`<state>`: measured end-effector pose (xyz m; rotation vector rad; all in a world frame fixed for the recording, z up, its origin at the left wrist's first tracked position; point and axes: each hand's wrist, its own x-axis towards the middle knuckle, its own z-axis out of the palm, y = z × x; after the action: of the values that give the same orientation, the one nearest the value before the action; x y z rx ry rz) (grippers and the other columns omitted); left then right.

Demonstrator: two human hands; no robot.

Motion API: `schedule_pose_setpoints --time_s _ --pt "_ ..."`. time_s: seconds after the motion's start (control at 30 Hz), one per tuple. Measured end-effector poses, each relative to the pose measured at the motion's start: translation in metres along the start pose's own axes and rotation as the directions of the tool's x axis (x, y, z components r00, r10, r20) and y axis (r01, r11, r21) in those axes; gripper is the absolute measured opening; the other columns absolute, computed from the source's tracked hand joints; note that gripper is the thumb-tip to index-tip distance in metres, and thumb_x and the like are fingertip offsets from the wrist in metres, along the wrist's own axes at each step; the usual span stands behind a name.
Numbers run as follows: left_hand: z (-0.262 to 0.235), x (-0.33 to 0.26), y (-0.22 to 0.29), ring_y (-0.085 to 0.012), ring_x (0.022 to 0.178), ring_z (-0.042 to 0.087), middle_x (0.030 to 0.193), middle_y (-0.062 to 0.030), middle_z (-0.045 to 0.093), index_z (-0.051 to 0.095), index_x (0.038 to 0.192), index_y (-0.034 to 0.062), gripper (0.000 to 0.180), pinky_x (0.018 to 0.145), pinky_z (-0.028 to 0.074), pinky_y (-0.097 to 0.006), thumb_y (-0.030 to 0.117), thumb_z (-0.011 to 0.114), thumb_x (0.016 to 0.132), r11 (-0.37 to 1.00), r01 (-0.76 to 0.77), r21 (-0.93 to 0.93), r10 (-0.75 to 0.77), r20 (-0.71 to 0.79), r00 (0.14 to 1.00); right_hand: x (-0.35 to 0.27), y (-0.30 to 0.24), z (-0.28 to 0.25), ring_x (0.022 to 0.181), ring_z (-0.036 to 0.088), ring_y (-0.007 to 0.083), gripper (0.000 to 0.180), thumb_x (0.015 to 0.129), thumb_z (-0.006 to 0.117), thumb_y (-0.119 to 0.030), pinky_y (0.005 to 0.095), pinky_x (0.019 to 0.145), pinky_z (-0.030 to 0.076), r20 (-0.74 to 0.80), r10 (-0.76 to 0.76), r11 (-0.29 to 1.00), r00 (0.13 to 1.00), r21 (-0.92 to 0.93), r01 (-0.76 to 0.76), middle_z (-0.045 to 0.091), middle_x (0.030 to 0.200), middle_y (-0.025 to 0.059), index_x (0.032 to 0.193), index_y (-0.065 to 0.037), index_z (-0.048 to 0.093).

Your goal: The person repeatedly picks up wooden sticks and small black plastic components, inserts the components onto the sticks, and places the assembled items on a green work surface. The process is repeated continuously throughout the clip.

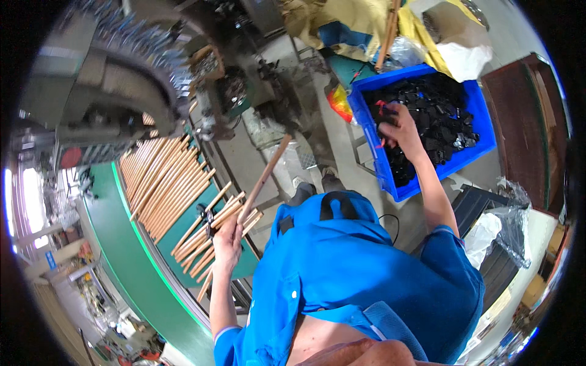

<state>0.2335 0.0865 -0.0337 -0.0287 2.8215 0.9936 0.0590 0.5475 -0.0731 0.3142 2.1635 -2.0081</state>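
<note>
My left hand is closed around a long wooden stick, which points up and away to the right. Several similar sticks lie just beside that hand, with a small black fitting among them. Over a blue plastic crate at the right, my right hand has its fingers curled at a dark piece with red strips by it. What exactly they grip is hard to make out. Small black parts fill the crate in a loose heap.
Many wooden sticks lie in a row on a green-topped table at the left. Machinery stands at the far left. Yellow sacks lie behind the crate, and a brown wooden cabinet stands to its right.
</note>
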Motion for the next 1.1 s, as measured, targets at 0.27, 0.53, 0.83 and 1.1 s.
schedule_pose_setpoints --time_s 0.27,0.53,0.83,1.1 --pt "-0.029 0.028 0.009 -0.0328 0.073 0.063 0.08 -0.017 0.061 0.061 0.111 0.0052 0.023 0.064 0.049 -0.04 0.018 0.059 0.092 0.991 -0.053 0.123 0.052 0.015 0.999 0.001 0.009 0.078 0.067 0.065 0.013 0.037 0.085 0.067 -0.011 0.0257 0.053 0.049 0.27 -0.079 0.918 0.96 -0.356 0.176 0.065 0.081 0.0088 0.119 -0.001 0.058" --pt "-0.032 0.031 0.006 -0.0302 0.066 0.061 0.076 -0.0119 0.057 0.061 0.112 0.0064 0.024 0.056 0.048 -0.039 0.016 0.062 0.09 0.952 -0.204 0.229 0.216 -0.03 0.976 0.019 -0.02 0.121 0.057 0.061 0.0078 0.03 0.089 0.064 -0.017 0.0208 0.047 0.041 0.519 -0.013 0.985 0.855 -0.139 0.1 0.063 0.077 0.0004 0.118 -0.008 0.063" --pt "-0.038 0.061 -0.006 -0.0209 0.059 0.06 0.066 -0.0031 0.054 0.059 0.08 0.0112 0.026 0.049 0.046 -0.034 0.035 0.068 0.083 0.772 -0.382 0.508 0.484 -0.081 0.871 0.04 -0.049 0.16 0.06 0.062 0.008 0.026 0.081 0.067 -0.015 0.022 0.054 0.051 0.886 0.255 0.966 0.386 -0.253 -0.059 0.065 0.075 0.0036 0.104 -0.002 0.066" --pt "-0.034 0.087 0.008 -0.0156 0.056 0.055 0.064 0.0002 0.05 0.059 0.076 0.0132 0.022 0.049 0.044 -0.029 0.032 0.072 0.077 0.707 -0.367 0.604 0.564 -0.169 0.808 0.028 -0.076 0.261 0.067 0.066 0.0162 0.042 0.079 0.072 -0.023 0.0299 0.063 0.05 0.934 0.214 0.901 0.287 -0.303 0.312 0.065 0.084 0.0102 0.109 0.0 0.054"
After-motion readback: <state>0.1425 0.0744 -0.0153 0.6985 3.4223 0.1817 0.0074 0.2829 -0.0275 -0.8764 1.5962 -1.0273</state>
